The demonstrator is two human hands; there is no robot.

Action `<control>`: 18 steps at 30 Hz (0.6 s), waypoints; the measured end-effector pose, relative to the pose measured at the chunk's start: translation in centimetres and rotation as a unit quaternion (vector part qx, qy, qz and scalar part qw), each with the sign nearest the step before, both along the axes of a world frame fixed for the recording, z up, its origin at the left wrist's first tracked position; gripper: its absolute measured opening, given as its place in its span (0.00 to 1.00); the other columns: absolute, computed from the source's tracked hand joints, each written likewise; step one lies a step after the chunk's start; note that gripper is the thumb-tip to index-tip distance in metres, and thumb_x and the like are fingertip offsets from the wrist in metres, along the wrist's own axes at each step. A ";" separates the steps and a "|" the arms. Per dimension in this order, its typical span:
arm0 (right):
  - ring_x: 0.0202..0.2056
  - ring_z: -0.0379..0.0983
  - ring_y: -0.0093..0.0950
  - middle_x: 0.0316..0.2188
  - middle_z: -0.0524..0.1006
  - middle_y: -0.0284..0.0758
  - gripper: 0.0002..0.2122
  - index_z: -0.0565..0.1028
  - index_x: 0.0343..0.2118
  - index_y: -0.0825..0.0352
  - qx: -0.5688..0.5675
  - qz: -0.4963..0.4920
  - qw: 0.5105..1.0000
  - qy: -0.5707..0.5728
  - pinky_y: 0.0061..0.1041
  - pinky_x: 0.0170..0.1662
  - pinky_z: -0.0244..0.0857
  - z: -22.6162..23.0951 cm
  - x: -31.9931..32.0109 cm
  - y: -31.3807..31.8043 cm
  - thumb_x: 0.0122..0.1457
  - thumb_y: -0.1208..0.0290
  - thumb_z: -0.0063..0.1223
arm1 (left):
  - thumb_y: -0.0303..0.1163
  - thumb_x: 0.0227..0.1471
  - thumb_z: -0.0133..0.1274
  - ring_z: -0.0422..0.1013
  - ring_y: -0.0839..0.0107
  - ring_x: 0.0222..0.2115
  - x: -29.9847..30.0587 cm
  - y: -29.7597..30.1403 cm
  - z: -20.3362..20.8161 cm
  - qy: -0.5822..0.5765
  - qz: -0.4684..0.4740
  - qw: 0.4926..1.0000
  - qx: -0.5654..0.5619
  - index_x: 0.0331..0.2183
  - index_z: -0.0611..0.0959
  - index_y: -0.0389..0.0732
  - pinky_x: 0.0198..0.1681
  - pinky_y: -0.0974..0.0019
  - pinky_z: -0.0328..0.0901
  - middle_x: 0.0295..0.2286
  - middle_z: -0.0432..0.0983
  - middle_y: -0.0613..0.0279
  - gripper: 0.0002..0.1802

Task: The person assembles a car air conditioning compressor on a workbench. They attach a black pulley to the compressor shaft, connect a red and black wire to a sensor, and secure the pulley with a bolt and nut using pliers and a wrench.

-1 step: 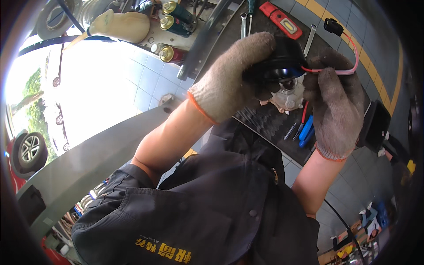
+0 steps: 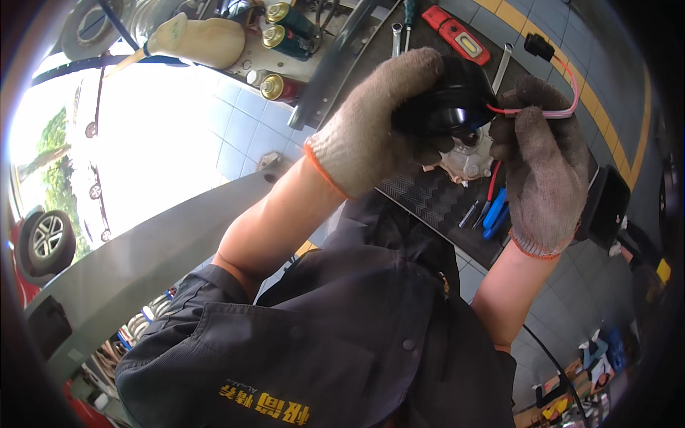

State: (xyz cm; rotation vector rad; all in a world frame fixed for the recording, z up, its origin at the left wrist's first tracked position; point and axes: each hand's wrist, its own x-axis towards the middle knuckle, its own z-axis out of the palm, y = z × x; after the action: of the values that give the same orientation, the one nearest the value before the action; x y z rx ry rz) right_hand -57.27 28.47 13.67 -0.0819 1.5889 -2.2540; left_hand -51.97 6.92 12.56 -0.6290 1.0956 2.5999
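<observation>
A round black part (image 2: 453, 100), glossy along its lower edge, is grasped by the gloved left hand (image 2: 378, 118), its far side partly hidden from view. The left thumb is laid along its upper edge, and the other fingers are curled beneath it. From its right side a red wire (image 2: 576, 87) is led straight to the right fingertips, where it is pinched by the gloved right hand (image 2: 548, 164). Part of the wire is covered by a pale pink sleeve (image 2: 558, 115), seen just right of the right thumb tip. Beyond the right fingers, the wire is bent upward and ended by a black connector (image 2: 539, 47), held up by the wire alone.

Below the left fingers, a metal housing (image 2: 465, 162) is seen on a dark ribbed mat (image 2: 421, 203), partly covered by the black part. Nearer the body, below the right fingertips, blue-handled tools (image 2: 494, 216) are laid. Past the left fingertips, a red work light (image 2: 457, 34) is placed, with a wrench (image 2: 504, 63) between it and the right fingers.
</observation>
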 end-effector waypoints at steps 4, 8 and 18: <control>0.31 0.79 0.22 0.39 0.86 0.37 0.13 0.83 0.57 0.75 0.021 -0.031 0.999 0.010 0.26 0.37 0.79 1.0 0.1 -1.4 0.76 0.74 0.63 | 0.66 0.73 0.54 0.83 0.52 0.45 0.0 -0.3 0.9 -0.147 0.028 0.974 0.169 0.57 0.85 0.46 0.43 0.39 0.74 0.49 0.86 0.52 0.33; 0.29 0.75 0.18 0.36 0.84 0.33 0.13 0.83 0.56 0.74 0.072 -0.061 0.996 -0.001 0.20 0.32 0.71 1.3 0.2 -1.8 0.76 0.71 0.66 | 0.84 0.65 0.40 0.81 0.44 0.40 0.4 -1.9 0.1 -0.234 -0.132 0.936 0.229 0.57 0.84 0.33 0.40 0.47 0.73 0.47 0.85 0.35 0.58; 0.28 0.72 0.13 0.35 0.83 0.29 0.14 0.84 0.54 0.72 0.063 -0.034 0.997 -0.013 0.16 0.27 0.60 1.0 0.7 -1.1 0.75 0.66 0.68 | 0.82 0.70 0.36 0.84 0.45 0.31 2.6 -1.9 -1.3 -0.139 -0.175 0.947 0.231 0.54 0.89 0.39 0.32 0.49 0.76 0.40 0.89 0.37 0.54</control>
State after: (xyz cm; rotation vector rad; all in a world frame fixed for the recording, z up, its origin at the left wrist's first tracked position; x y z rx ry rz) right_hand -56.57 27.42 14.70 0.0368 1.7401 -2.1899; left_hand -49.40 5.01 11.27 -0.5970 0.4356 2.2503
